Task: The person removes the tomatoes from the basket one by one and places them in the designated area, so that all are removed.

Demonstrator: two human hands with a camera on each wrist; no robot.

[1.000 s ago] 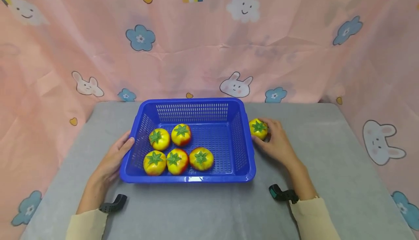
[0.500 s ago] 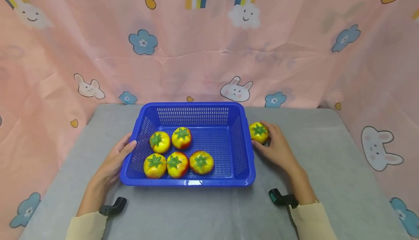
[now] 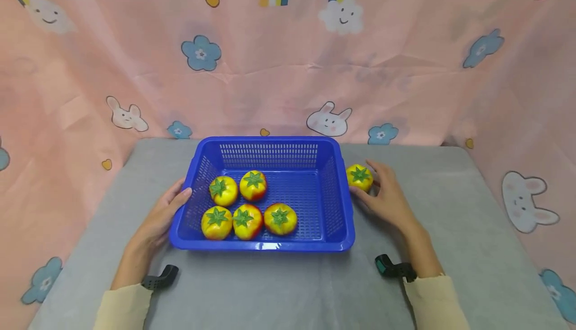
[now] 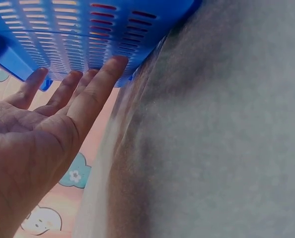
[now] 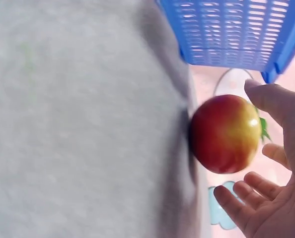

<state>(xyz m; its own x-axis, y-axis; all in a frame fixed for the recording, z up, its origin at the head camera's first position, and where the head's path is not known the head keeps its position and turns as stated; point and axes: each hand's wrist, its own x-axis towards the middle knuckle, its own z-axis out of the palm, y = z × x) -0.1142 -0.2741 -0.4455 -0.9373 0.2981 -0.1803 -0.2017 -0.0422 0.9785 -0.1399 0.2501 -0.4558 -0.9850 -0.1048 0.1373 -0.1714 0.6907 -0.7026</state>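
A blue plastic basket (image 3: pixel 261 246) on the grey table holds several yellow-and-red tomatoes (image 3: pixel 280 218) with green star-shaped tops. At its left end, my left hand (image 3: pixel 160 215) rests with the thumb on the rim; in the left wrist view the straight fingers (image 4: pixel 90 99) touch the slotted wall. Just outside the right wall, another tomato (image 3: pixel 360 178) stands on the table. My right hand (image 3: pixel 390 199) surrounds it loosely, thumb on the near side. From the right wrist, this tomato (image 5: pixel 225 134) shows mostly red, with gaps between it and the spread fingers (image 5: pixel 233 204).
The grey table (image 3: pixel 270 290) extends in front of the basket and to both sides. A pink cloth (image 3: pixel 279 90) printed with rabbits, flowers and clouds hangs behind it and at the sides. Each wrist wears a black strap (image 3: pixel 396 269).
The fingers of my right hand have spread away from the tomato, which stays beside the basket. My left hand keeps its place on the basket. The head view has shifted slightly.
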